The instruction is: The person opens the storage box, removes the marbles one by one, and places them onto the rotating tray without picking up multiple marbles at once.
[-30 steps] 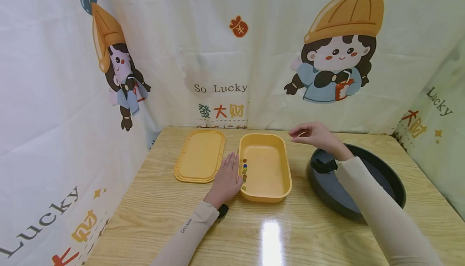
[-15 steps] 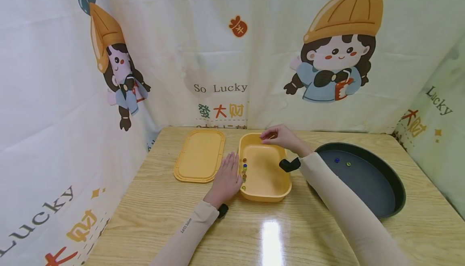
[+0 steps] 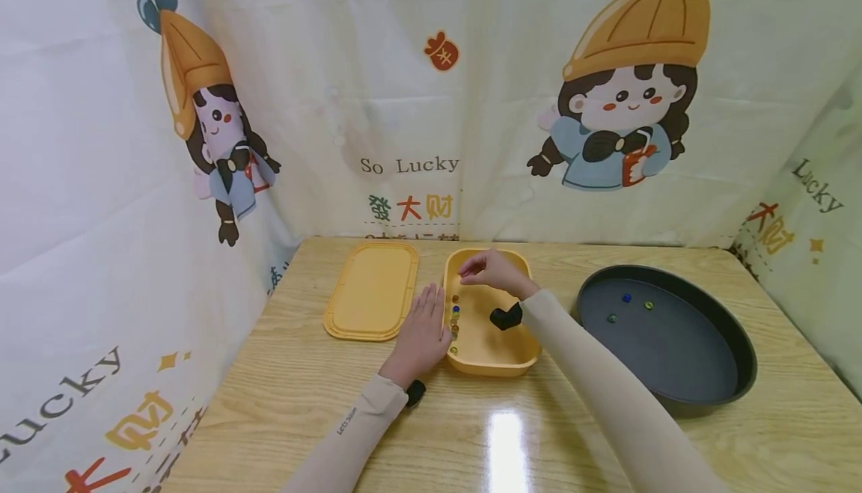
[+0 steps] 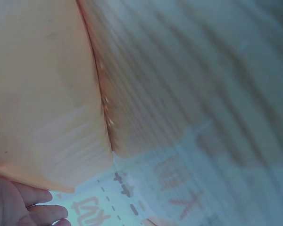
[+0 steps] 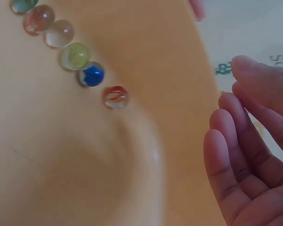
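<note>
A yellow plastic box (image 3: pixel 480 336) stands mid-table, with several glass marbles lined up along its left wall. In the right wrist view a red-streaked marble (image 5: pixel 115 97) heads the row, then a blue marble (image 5: pixel 91 75) and a yellow-green marble (image 5: pixel 75 56). My left hand (image 3: pixel 420 336) rests against the outside of the box's left wall, fingers straight. Over the far half of the box is my right hand (image 3: pixel 498 272), fingers loosely bent, thumb near the index fingertip. Between them I see nothing held. The left wrist view shows little besides the box wall and some fingers.
Left of the box lies a flat yellow lid (image 3: pixel 373 291). A dark round pan (image 3: pixel 694 343) stands to the right, holding a blue marble (image 3: pixel 627 298), a yellow marble (image 3: pixel 649 305) and a green marble (image 3: pixel 612 319). Printed curtains (image 3: pixel 404 119) hang behind the table.
My right hand has moved left from beside the pan to over the box, close to the marble row. Its arm no longer covers the pan's marbles. My left hand has stayed put.
</note>
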The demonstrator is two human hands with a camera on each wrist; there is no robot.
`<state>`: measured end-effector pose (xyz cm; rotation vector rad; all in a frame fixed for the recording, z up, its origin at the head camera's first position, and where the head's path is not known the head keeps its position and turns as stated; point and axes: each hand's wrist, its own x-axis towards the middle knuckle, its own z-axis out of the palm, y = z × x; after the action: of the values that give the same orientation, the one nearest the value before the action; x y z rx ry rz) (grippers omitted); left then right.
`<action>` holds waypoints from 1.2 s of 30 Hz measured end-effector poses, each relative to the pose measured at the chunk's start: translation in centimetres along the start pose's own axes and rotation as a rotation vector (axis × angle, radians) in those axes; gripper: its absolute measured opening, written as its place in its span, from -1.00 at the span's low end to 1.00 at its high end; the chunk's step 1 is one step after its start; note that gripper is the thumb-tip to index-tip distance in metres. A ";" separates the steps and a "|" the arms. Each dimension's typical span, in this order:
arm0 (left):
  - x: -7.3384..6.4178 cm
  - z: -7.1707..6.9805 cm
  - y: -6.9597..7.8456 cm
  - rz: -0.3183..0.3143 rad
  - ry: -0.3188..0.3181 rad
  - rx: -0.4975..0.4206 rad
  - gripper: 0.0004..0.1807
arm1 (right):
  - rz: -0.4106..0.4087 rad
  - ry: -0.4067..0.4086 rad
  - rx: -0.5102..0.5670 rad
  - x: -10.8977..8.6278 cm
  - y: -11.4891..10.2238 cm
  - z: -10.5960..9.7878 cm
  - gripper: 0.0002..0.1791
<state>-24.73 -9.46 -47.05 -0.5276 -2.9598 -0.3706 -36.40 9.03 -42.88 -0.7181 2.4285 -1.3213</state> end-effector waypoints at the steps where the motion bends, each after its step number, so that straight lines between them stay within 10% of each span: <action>1: 0.0 0.0 0.0 -0.003 -0.003 -0.004 -0.28 | 0.001 0.001 0.004 0.1 0.2 0.2 -0.73; 36: -0.1 0.0 0.1 -0.001 0.008 0.012 -0.28 | 0.040 -0.078 -0.057 2.2 3.3 3.4 -0.85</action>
<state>-24.58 -9.37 -47.01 -0.5218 -2.9532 -0.3536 -37.60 7.01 -47.51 -0.7181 2.4138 -1.1910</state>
